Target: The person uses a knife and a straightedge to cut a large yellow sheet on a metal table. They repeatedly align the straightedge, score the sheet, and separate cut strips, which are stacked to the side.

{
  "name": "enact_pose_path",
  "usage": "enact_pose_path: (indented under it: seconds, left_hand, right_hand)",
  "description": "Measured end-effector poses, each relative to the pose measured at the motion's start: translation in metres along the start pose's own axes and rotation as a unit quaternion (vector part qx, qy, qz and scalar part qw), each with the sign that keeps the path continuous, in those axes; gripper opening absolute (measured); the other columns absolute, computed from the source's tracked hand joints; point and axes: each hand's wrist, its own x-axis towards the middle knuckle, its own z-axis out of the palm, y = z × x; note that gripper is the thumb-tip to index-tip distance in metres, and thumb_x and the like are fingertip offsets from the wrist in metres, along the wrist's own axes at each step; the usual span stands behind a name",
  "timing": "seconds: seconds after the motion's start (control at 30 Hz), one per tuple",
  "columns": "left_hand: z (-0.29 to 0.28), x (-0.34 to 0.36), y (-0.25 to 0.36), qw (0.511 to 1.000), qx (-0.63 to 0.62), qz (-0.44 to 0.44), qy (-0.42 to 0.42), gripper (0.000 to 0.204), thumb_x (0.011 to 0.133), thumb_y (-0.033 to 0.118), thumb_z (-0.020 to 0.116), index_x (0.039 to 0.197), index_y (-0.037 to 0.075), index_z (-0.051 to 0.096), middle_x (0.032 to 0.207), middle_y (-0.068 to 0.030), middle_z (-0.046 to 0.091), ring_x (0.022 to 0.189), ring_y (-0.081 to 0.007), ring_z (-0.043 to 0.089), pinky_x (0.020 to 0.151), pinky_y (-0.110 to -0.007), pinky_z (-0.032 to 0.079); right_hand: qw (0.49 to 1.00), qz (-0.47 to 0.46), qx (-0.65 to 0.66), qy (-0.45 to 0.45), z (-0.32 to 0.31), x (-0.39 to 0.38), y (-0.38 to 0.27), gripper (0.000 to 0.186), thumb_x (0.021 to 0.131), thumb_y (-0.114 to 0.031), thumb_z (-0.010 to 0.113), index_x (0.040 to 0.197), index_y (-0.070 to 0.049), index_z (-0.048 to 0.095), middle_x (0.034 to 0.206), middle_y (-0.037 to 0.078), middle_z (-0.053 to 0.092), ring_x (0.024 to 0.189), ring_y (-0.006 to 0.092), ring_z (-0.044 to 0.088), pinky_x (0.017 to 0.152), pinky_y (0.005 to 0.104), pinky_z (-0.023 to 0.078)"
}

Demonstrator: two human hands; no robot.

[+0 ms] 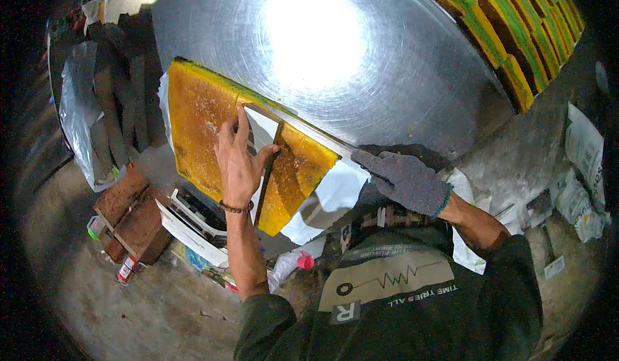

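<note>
A mottled amber-yellow slab (200, 113) lies on a white sheet (338, 184) at the table's near edge. Across its top rests a narrow flat board (263, 129) with a pale shiny face and a brown edge. My bare left hand (240, 158) presses on this board, fingers stretched out and thumb over its right side. A long thin metal blade (322, 138) runs along the slab's far edge. At its right end my right hand (406, 179), in a grey knit glove, is closed around it; the handle is hidden in the fingers.
The shiny metal table (412, 71) carries rows of green-and-yellow layered strips (509, 32) at far right. Dark strips and clear plastic (80, 97) lie at left. Below stand a brown wooden box (135, 216), a red-and-white can (127, 269) and white sacks (583, 148).
</note>
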Motion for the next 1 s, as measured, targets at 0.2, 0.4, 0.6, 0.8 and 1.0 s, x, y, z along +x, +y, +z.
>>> enact_pose_path:
  seconds: [0.2,0.4,0.6,0.8,1.0]
  left_hand:
    - [-0.003,0.0,0.005,0.999,0.041,-0.005,-0.003,0.099,0.071,0.025,0.089,0.152,-0.003,0.041,0.132,-0.021,0.055,0.121,-0.0382,0.052,0.099,-0.048,0.041]
    - [0.001,-0.001,0.0,0.999,0.033,0.0,0.002,0.098,0.072,0.025,0.089,0.153,-0.002,0.041,0.133,-0.0218,0.055,0.122,-0.0387,0.052,0.1,-0.048,0.041]
    - [-0.001,-0.004,0.001,1.0,0.021,-0.007,-0.007,0.097,0.073,0.027,0.089,0.154,0.0,0.041,0.131,-0.0211,0.056,0.121,-0.0386,0.053,0.1,-0.05,0.041]
    - [-0.003,-0.002,0.002,0.999,0.04,0.003,-0.006,0.098,0.075,0.03,0.087,0.156,0.002,0.038,0.13,-0.0207,0.055,0.122,-0.0394,0.052,0.1,-0.052,0.041]
    - [0.001,-0.028,0.005,0.996,0.078,-0.043,0.022,0.108,0.075,0.035,0.088,0.16,0.008,0.028,0.135,-0.0223,0.053,0.125,-0.0411,0.052,0.104,-0.059,0.039]
  right_hand:
    - [0.999,0.029,0.006,-0.022,-0.011,-0.009,0.001,0.052,0.096,-0.019,0.061,0.148,-0.012,0.051,0.104,0.024,0.067,0.089,0.0409,0.067,0.081,0.0507,0.054]
    - [0.999,-0.003,0.03,0.036,-0.018,-0.011,0.002,0.049,0.099,-0.022,0.06,0.145,-0.008,0.053,0.104,0.024,0.067,0.09,0.041,0.066,0.081,0.0492,0.054]
    - [1.0,0.009,0.015,0.019,-0.027,-0.012,0.008,0.051,0.099,-0.022,0.06,0.145,-0.003,0.052,0.113,0.025,0.067,0.099,0.0425,0.067,0.09,0.0481,0.053]
    - [0.994,-0.044,-0.001,0.097,-0.021,0.007,-0.012,0.05,0.096,-0.015,0.06,0.144,-0.002,0.054,0.131,0.024,0.064,0.117,0.0394,0.064,0.101,0.0451,0.05]
    - [0.991,0.07,-0.027,0.108,-0.05,-0.018,-0.02,0.059,0.09,-0.008,0.064,0.147,-0.004,0.051,0.134,0.021,0.063,0.121,0.0373,0.062,0.105,0.0431,0.047]
